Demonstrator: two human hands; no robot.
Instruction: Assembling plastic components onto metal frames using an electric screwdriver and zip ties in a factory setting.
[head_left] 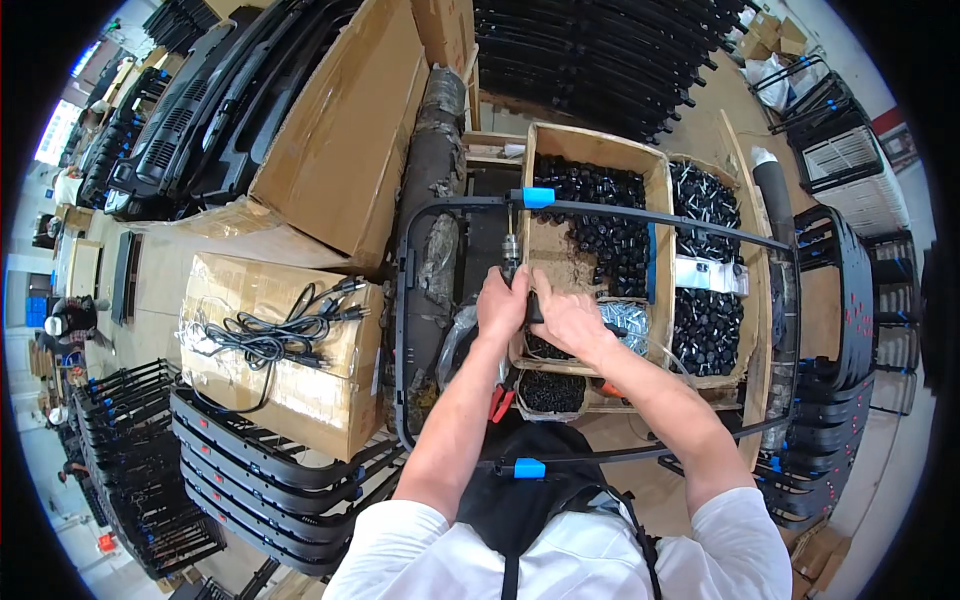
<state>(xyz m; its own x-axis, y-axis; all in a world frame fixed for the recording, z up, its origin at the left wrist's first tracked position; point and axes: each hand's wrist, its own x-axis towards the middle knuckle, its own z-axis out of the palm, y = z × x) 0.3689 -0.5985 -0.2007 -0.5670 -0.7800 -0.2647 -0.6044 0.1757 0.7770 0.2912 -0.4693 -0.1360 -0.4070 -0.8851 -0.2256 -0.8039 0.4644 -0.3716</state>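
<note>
A power drill with a metal chuck (512, 246) points away from me, its long bit reaching the far bar of a black tubular frame (640, 212) beside a blue clip (539, 197). My left hand (502, 308) is closed round the drill just behind the chuck. Pressed against its dark body from the right is my right hand (570, 322), its fingers partly bent round it; the hands hide most of the drill. The frame lies across the bench and bins, with another blue clip (529, 468) on its near bar, close to my apron.
A wooden bin (660, 190) of black plastic caps stands beneath the frame, beside trays of screws (705, 195) and more caps. Red-handled pliers (502, 400) lie near my left forearm. Coiled black cables (270, 335) top a carton at left. Stacked black frames (270, 500) surround the bench.
</note>
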